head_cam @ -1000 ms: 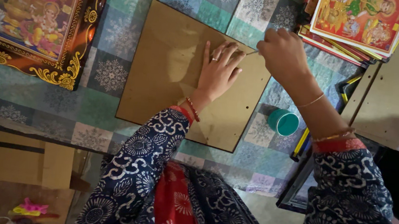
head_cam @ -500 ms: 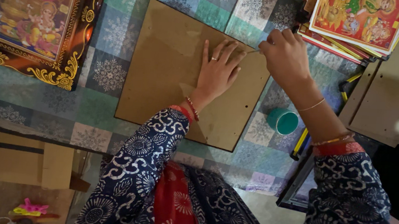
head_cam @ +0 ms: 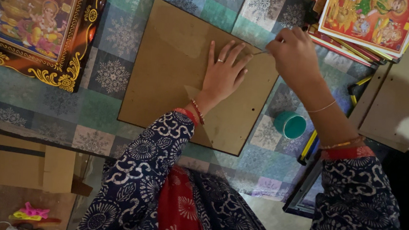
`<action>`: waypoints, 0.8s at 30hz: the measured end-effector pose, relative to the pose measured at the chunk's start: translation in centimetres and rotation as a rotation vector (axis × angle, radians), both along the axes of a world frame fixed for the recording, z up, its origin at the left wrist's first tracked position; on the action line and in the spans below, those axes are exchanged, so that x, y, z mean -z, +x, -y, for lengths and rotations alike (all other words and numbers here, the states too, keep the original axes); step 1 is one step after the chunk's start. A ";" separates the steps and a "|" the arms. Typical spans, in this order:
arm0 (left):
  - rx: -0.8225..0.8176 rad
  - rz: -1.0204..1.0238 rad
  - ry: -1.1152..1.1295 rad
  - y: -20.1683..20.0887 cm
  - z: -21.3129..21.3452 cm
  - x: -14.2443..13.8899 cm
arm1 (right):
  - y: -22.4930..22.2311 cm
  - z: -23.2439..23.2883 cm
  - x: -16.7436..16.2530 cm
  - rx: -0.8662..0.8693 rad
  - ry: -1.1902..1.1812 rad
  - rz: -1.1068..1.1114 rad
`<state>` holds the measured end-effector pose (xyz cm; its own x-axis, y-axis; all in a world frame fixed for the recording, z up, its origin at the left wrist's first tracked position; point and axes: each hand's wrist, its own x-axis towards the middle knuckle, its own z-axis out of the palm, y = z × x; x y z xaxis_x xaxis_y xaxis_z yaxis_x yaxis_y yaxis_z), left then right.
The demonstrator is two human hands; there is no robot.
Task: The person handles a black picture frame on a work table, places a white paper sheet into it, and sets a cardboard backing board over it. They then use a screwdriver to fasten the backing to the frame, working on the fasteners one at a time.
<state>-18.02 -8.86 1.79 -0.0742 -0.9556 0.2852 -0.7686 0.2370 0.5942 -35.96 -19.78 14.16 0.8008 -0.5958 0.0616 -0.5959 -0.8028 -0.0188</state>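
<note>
- Nearest me, at the bottom of the frame, my two sleeves in dark blue with a white print run up toward the desk (head_cam: 34,114), which wears a patterned cloth of teal and grey squares.
- My left hand (head_cam: 223,76) lies palm down in the middle of the frame, fingers open and spread flat, pressing on the brown board (head_cam: 169,65); a ring shows on one finger and a bangle at the wrist.
- The brown board lies flat on the desk, centre of the frame, tilted a little against the cloth's squares.
- My right hand (head_cam: 295,56), upper right of centre, is curled, its fingers pinched shut on a thin metal tool (head_cam: 263,52) whose tip points at the board's right edge, just beside my left fingertips.
- A small teal cup (head_cam: 290,125) stands on the desk under my right forearm, right of the board.
- Farther off, a framed picture (head_cam: 35,19) fills the upper left and a stack of colourful prints (head_cam: 371,21) the upper right.
</note>
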 end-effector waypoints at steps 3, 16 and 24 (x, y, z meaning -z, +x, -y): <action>-0.007 0.029 0.013 -0.1 0.0 0.0 | -0.1 -0.1 -0.2 0.008 0.016 -0.002; -0.004 0.033 0.045 -0.3 -0.1 0.1 | -0.3 0.2 -0.1 0.037 0.112 0.021; 0.000 0.037 0.058 -0.3 -0.1 0.3 | -0.3 0.2 0.0 0.043 0.107 0.023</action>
